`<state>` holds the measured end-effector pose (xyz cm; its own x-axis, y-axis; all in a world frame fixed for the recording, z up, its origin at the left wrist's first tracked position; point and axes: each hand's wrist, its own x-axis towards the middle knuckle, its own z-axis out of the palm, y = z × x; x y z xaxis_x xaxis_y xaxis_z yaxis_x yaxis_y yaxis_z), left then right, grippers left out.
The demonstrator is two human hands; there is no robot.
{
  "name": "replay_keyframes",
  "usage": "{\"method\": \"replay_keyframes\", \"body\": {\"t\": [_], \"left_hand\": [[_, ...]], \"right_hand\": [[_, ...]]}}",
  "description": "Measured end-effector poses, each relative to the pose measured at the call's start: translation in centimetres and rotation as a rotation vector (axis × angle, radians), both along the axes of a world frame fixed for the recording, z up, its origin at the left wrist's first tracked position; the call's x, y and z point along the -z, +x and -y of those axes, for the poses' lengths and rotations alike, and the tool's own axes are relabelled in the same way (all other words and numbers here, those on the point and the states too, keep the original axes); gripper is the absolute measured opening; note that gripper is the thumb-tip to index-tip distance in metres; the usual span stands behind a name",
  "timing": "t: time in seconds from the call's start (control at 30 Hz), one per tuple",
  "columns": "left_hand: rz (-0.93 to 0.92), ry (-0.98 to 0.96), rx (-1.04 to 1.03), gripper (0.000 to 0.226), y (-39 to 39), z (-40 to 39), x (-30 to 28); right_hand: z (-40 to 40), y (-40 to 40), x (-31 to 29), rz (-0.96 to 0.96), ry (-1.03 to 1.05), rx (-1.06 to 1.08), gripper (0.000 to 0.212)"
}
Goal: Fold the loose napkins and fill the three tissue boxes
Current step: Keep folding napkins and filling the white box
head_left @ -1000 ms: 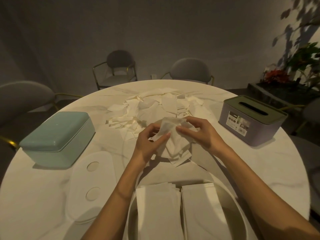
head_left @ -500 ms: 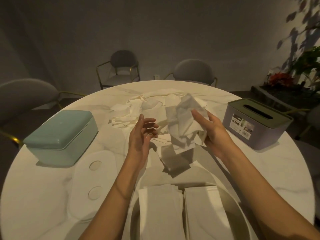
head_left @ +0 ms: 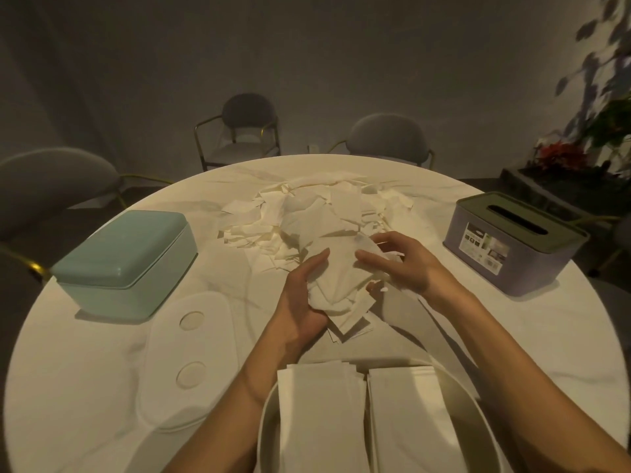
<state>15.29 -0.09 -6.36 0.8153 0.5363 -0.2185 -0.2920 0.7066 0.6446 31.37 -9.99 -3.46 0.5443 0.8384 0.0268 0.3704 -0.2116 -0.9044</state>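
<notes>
Nearest edge: one white open box, round-rimmed, holding two stacks of folded napkins side by side, their ends rising above the rim. Left of it, flat on the round marble table: one white lid with two round recesses. Centre, above the table: one crumpled bunch of napkins held between both hands. Left hand: cupped under and against the bunch's left side, fingers curled round it, thumb along its upper edge. Right hand: fingers bent onto the bunch's right side and top, gripping it; the two hands apart from each other, the paper between them. Loose corners of the bunch hang down toward the table below the hands. Left side of table: one teal tissue box, lid on. Right side: one lilac tissue box with olive slotted top and a printed label on its front. Far centre: a spread heap of loose napkins. Beyond the table: three grey chairs; far right, a planter with foliage.
</notes>
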Motion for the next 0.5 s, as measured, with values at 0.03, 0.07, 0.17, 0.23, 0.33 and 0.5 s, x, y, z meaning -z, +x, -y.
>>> {"method": "replay_keyframes", "body": {"t": [0.03, 0.07, 0.17, 0.23, 0.33, 0.5], "left_hand": [[-0.023, 0.009, -0.003, 0.043, -0.1, -0.1, 0.1], [-0.037, 0.014, -0.007, 0.045, 0.0, -0.4, 0.4], [-0.047, -0.014, -0.011, 0.047, 0.2, -0.8, 0.9], [-0.067, -0.023, -0.02, 0.046, 0.4, -1.2, 1.3], [-0.054, -0.064, -0.005, 0.056, 0.4, -1.6, 1.5], [-0.063, -0.116, 0.112, 0.063, 0.1, -1.4, 1.3]], "right_hand": [[0.1, 0.2, 0.0, 0.023, -0.005, -0.008, 0.036], [0.2, 0.4, 0.0, 0.043, 0.004, -0.006, 0.032], [0.3, 0.2, -0.1, 0.072, 0.08, 0.048, 0.02], [0.7, 0.0, -0.8, 0.032, 0.158, 0.055, 0.017], [1.7, 0.1, -1.9, -0.08, 0.214, -0.116, 0.022], [1.8, 0.0, -2.0, -0.026, 0.121, -0.35, 0.031]]}}
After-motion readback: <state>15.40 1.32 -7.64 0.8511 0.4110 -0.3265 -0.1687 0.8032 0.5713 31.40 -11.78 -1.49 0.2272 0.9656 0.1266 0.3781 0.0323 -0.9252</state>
